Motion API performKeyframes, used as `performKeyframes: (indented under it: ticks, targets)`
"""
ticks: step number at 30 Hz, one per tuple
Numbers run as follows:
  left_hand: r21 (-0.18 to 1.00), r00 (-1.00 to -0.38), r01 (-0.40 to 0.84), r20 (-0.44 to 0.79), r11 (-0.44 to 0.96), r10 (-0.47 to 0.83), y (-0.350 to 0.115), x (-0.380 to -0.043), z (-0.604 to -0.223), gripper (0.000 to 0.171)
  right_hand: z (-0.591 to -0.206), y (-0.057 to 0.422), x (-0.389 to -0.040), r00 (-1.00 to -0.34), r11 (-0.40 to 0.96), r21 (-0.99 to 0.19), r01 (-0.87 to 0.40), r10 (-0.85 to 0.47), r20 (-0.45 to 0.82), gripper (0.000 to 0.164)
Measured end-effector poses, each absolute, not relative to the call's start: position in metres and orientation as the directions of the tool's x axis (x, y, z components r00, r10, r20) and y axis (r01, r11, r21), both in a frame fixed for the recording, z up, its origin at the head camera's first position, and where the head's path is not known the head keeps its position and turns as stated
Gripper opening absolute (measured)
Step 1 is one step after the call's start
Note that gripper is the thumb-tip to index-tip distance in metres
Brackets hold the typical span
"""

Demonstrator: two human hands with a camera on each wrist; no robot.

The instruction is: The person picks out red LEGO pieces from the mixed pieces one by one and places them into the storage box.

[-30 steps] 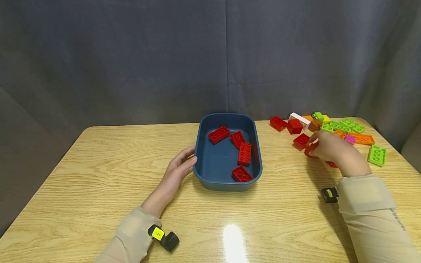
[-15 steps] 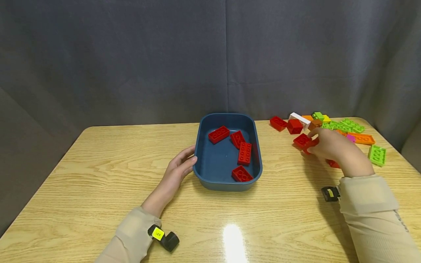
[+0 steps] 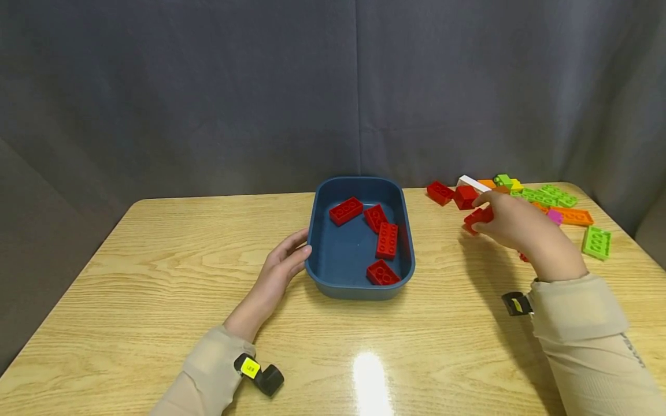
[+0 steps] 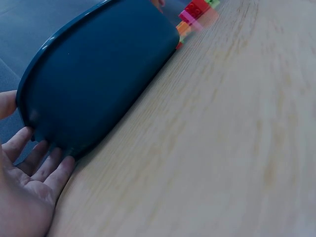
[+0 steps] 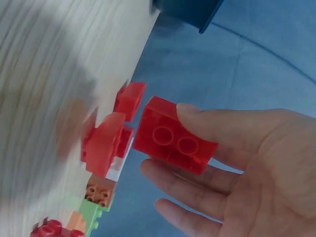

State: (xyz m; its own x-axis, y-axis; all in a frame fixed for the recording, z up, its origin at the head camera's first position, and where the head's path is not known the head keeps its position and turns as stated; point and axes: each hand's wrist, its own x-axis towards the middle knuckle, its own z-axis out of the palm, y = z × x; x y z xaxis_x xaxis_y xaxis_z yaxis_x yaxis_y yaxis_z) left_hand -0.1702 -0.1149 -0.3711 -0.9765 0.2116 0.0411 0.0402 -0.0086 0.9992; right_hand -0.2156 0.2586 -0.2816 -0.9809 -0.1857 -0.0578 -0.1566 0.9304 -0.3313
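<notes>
My right hand (image 3: 522,231) pinches a red toy brick (image 5: 168,126) between thumb and fingers, at the front of the brick pile. In the right wrist view its hollow underside with round tubes faces the camera. Red bricks (image 5: 104,144) lie on the table beyond it. My left hand (image 3: 278,268) rests on the near left side of a blue bin (image 3: 359,293), its thumb at the rim. Extended fingers (image 4: 59,175) touch the bin's outer wall in the left wrist view. Several red bricks (image 3: 387,240) lie inside the bin.
On the wooden table (image 3: 198,260), right of the bin, are two red bricks (image 3: 439,193), a white brick (image 3: 472,184), a pink brick (image 3: 555,217), an orange plate (image 3: 572,216) and green plates (image 3: 596,242). A dark curtain (image 3: 234,98) hangs behind.
My right hand has moved slightly left and away from me with the red brick, which now overlaps another red brick in the head view. The left hand and bin stay put.
</notes>
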Motion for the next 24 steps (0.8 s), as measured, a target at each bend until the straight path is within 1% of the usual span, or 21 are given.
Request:
performKeyframes:
  ticks: [4, 9, 16, 24]
  targets:
    - [0.999, -0.977, 0.038, 0.039, -0.007, 0.209, -0.115, -0.170, -0.370, 0.049, -0.278, 0.250, -0.212, -0.978, 0.926, -0.322, -0.199, -0.211, -0.003, 0.042]
    - [0.999, -0.977, 0.037, 0.039, -0.010, 0.208, -0.115, -0.170, -0.370, 0.049, -0.273, 0.240, -0.207, -0.967, 0.923, -0.287, -0.255, -0.237, 0.097, 0.041]
    - [0.999, -0.977, 0.039, 0.041, -0.012, 0.208, -0.115, -0.170, -0.371, 0.049, -0.267, 0.231, -0.202, -0.968, 0.925, -0.291, -0.243, -0.211, 0.137, 0.038]
    - [0.999, -0.978, 0.037, 0.038, -0.008, 0.205, -0.115, -0.170, -0.371, 0.049, -0.264, 0.220, -0.197, -0.948, 0.914, -0.299, -0.275, -0.206, 0.243, 0.039]
